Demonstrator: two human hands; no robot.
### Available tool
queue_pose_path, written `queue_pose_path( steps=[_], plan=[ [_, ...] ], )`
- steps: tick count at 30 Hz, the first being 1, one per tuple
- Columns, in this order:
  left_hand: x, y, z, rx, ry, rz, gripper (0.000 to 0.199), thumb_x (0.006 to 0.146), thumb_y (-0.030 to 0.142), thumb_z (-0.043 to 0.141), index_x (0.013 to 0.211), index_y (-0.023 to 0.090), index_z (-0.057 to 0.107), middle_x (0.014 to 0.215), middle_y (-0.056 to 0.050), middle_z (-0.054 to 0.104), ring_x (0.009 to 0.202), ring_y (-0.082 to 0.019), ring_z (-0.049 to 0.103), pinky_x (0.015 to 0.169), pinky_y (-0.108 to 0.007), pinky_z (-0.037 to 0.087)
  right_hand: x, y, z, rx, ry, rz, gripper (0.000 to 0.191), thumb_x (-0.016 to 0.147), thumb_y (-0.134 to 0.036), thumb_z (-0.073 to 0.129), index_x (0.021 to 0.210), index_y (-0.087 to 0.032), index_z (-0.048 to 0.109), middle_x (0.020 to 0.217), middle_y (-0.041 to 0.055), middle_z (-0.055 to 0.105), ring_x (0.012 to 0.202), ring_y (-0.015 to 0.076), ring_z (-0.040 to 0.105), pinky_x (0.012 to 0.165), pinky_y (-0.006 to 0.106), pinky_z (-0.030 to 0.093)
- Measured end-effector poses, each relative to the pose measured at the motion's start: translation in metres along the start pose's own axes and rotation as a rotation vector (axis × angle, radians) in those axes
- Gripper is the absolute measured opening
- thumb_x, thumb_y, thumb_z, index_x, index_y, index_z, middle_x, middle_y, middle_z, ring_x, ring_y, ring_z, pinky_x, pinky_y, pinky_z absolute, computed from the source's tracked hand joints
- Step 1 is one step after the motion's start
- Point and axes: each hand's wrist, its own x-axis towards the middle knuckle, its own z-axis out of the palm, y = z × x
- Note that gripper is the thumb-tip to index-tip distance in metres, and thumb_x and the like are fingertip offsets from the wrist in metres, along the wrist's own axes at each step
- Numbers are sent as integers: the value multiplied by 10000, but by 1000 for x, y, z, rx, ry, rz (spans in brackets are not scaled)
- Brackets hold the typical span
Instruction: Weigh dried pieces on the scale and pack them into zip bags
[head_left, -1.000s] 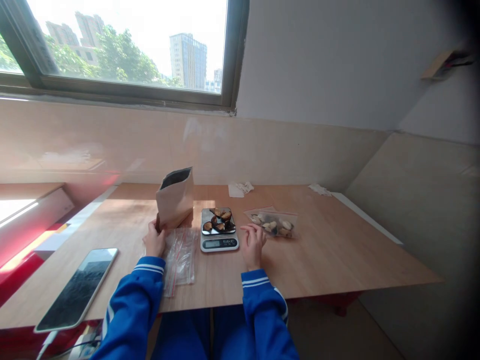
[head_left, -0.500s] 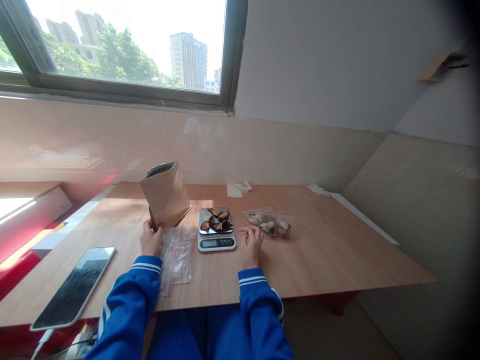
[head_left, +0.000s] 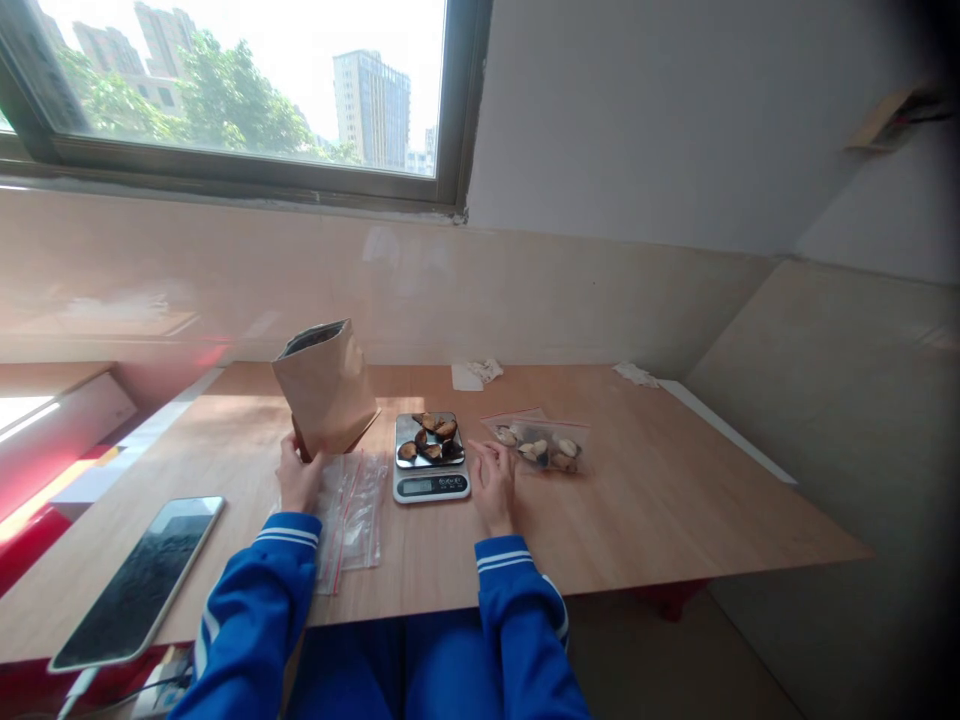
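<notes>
My left hand (head_left: 298,475) is closed on the lower front corner of a brown kraft paper bag (head_left: 330,390), which stands upright with its mouth open. Just below the bag, flat clear zip bags (head_left: 352,520) with red seal lines lie beside that hand. A small kitchen scale (head_left: 432,487) sits between my hands, several dark dried pieces, like mushroom slices, (head_left: 430,440) on its mirrored plate. To the right of the scale, my right hand (head_left: 493,490) rests open with fingers extended, holding nothing. Beyond it lies a filled zip bag (head_left: 551,447) of pale and dark dried pieces.
A phone (head_left: 142,580) with a charging cable (head_left: 79,690) plugged in lies at the table's left. Crumpled white tissue (head_left: 480,373) is near the wall, and another tissue (head_left: 636,374) lies at the back right. The table's front edge runs close to my lap.
My right hand has shifted slightly left towards the scale, its fingers now more spread. My left hand stays at the paper bag. The view has tilted and shifted slightly.
</notes>
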Motion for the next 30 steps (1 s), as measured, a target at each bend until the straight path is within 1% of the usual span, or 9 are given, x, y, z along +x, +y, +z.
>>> queue_pose_path(
  steps=[4,7,11,15,17,20,25,27,30],
  plan=[
    [3,-4,1,-38,5,-5,608,692,502,609,1209,216,467,1069,-58,604,884,-208,585,824,-353,471,0,-7,0,-27,-133,-47,406,881,-219,426,1254,-300,565,1199,87,474,1062,228,491,944,419,428],
    [4,-4,0,-78,42,10,576,715,442,595,1228,222,454,1149,-72,580,1007,-235,572,894,-385,445,-1,-7,1,-30,-200,-54,475,867,-223,457,1323,-351,489,1282,75,427,1074,238,483,954,430,433],
    [-2,5,-3,-130,200,153,526,744,330,569,1241,222,434,1256,-90,513,1122,-243,535,918,-391,434,-2,-6,2,-11,-206,-10,482,879,-229,453,1345,-354,463,1273,86,414,1074,245,476,940,435,447],
    [-16,17,-7,-109,471,343,245,785,245,485,1013,176,540,1022,-81,573,912,-211,590,830,-387,474,-3,-5,2,7,-173,41,444,902,-238,429,1334,-329,478,1228,94,417,1068,236,472,947,432,441],
    [-22,19,-9,-48,508,440,92,769,233,480,788,191,559,847,-64,577,822,-209,580,810,-393,477,-3,-5,2,21,-149,53,446,904,-229,423,1337,-318,472,1202,94,424,1068,233,470,954,431,433],
    [-27,23,-14,27,351,561,113,719,251,512,619,217,551,731,-57,573,722,-204,569,744,-375,486,-4,-4,3,40,-126,57,454,906,-215,410,1349,-304,454,1172,95,430,1069,231,467,954,428,432],
    [-33,45,-32,52,88,701,203,734,281,471,563,221,563,621,-39,572,546,-158,523,559,-298,452,-5,-2,4,37,-123,49,468,906,-195,392,1360,-302,443,1149,93,428,1067,227,464,946,422,435],
    [-38,55,-46,92,-39,655,214,771,282,443,615,213,573,618,-26,579,529,-144,517,534,-275,438,-5,-1,4,35,-114,55,478,902,-184,389,1364,-299,435,1135,90,430,1065,225,466,940,425,439],
    [-54,57,-69,183,-287,468,233,823,289,406,826,211,625,783,-27,657,657,-155,593,608,-268,485,-6,0,5,34,-90,63,480,896,-172,383,1361,-284,430,1117,89,439,1072,227,469,932,435,442]
  ],
)
